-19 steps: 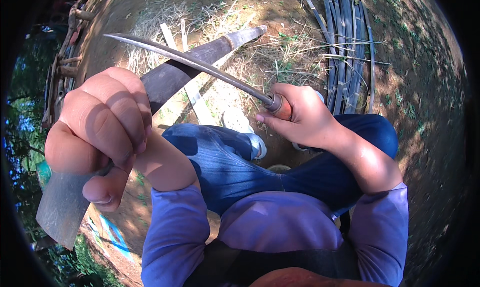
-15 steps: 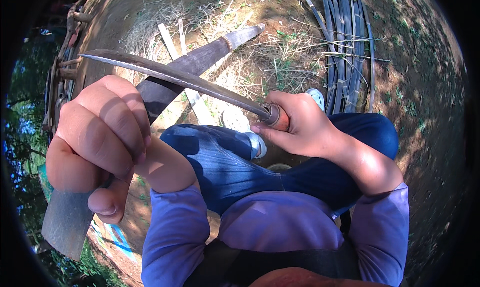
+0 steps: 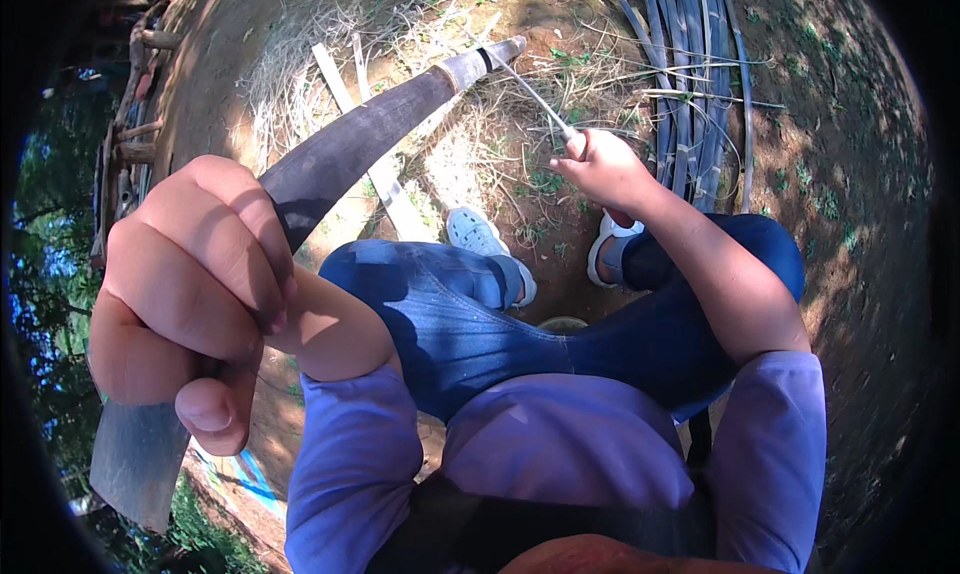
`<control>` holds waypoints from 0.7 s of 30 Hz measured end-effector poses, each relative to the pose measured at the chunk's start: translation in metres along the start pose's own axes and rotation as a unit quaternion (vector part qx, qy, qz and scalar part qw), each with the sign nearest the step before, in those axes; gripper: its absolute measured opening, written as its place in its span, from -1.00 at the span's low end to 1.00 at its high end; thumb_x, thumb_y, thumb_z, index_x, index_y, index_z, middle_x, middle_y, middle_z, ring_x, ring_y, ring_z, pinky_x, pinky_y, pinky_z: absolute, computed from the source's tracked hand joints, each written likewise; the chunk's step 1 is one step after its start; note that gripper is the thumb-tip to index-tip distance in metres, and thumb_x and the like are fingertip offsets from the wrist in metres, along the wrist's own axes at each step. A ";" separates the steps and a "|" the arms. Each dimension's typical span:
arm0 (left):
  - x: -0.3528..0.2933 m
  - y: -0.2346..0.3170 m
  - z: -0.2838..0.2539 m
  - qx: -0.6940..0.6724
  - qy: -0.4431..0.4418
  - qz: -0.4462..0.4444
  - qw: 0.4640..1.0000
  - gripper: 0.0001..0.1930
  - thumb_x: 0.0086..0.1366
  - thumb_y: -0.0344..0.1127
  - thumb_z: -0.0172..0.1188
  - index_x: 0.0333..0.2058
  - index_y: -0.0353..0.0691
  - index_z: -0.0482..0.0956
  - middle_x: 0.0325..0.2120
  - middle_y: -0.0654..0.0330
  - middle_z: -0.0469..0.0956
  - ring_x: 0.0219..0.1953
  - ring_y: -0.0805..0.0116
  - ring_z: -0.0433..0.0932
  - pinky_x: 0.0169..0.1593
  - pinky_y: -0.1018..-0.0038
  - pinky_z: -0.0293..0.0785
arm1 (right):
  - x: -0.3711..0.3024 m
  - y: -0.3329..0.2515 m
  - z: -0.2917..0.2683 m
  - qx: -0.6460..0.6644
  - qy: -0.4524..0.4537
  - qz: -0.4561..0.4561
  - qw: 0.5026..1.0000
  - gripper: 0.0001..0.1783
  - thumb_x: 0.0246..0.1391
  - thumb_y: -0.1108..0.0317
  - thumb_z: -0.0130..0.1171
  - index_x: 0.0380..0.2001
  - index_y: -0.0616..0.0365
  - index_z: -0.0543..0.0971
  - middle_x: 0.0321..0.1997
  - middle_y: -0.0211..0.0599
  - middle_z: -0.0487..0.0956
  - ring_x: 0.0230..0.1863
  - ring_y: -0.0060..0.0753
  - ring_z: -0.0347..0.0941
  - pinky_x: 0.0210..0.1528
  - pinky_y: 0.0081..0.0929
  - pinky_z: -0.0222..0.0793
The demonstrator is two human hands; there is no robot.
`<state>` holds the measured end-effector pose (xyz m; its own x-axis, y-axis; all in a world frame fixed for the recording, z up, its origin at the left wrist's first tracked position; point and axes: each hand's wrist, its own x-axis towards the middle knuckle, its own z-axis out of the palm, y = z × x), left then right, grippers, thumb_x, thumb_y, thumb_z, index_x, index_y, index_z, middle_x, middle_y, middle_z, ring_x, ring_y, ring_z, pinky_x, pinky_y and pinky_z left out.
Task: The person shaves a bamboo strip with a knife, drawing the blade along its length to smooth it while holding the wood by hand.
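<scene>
- Head view: left hand (image 3: 180, 274) has fingers curled round the dark bamboo piece (image 3: 370, 129), near left to far centre.
- Right hand (image 3: 610, 174) wraps the knife (image 3: 540, 104); blade at bamboo's far end, contact unclear.
- Strips (image 3: 685, 94), far right, appear finished; held piece appears unsplit.

Head-worn fisheye cam, L one of a side-by-side pair, faces down & slightly fwd over the wearer's purple shirt (image 3: 565, 439) and blue jeans (image 3: 440, 314), as I see it from where I stand. Pic is upright, unmirrored, w/ black corners & edges bowing twd the rim. Wearer's L hand (image 3: 190, 284) looms v. close to the lens; R hand (image 3: 605, 169) sits farther off, looking smaller. Shoes (image 3: 475, 234) fall mid-view, dark strips (image 3: 685, 34) at top R, greenery (image 3: 50, 174) along the L rim.
</scene>
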<state>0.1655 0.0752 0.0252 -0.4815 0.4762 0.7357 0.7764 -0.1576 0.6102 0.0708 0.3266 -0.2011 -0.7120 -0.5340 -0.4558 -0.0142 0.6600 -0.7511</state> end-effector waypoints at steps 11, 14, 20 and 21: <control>-0.010 0.008 -0.009 0.050 0.050 -0.021 0.997 -0.73 0.24 -0.21 0.04 -0.63 0.07 0.24 -0.71 0.52 0.36 -0.66 0.68 0.37 -0.43 0.66 0.39 | -0.020 -0.024 0.019 0.024 0.164 -0.174 0.971 -0.62 0.07 0.11 0.30 -0.49 0.22 0.46 -0.59 -0.16 0.50 -0.50 -0.16 0.52 -0.31 -0.25 0.44; -0.016 0.009 -0.004 0.058 0.078 -0.017 0.995 -0.73 0.24 -0.22 0.04 -0.63 0.07 0.24 -0.71 0.52 0.33 -0.67 0.66 0.36 -0.43 0.65 0.38 | -0.052 -0.062 0.018 0.082 0.074 -0.233 0.966 -0.65 0.04 0.16 0.37 -0.41 0.20 0.48 -0.57 -0.20 0.50 -0.51 -0.26 0.46 -0.39 -0.36 0.38; -0.022 0.008 -0.002 0.053 0.082 -0.007 0.995 -0.74 0.24 -0.22 0.04 -0.63 0.07 0.24 -0.70 0.51 0.33 -0.64 0.64 0.37 -0.43 0.64 0.37 | -0.089 -0.100 0.004 0.079 0.009 -0.297 0.952 -0.67 0.03 0.22 0.36 -0.41 0.24 0.48 -0.64 -0.11 0.49 -0.56 -0.10 0.51 -0.47 -0.30 0.35; -0.023 0.009 -0.001 0.059 0.086 -0.006 0.995 -0.74 0.24 -0.22 0.04 -0.62 0.07 0.26 -0.70 0.51 0.33 -0.64 0.64 0.37 -0.43 0.64 0.37 | -0.091 -0.101 0.005 0.087 -0.007 -0.301 0.950 -0.67 0.03 0.22 0.36 -0.42 0.25 0.48 -0.64 -0.10 0.49 -0.56 -0.08 0.52 -0.47 -0.30 0.35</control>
<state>0.1832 0.0620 0.0144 -0.5452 0.3214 0.7743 0.8076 -0.0464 0.5879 0.1405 0.3062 -0.0858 -0.6025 -0.7945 0.0758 -0.2989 0.1366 -0.9445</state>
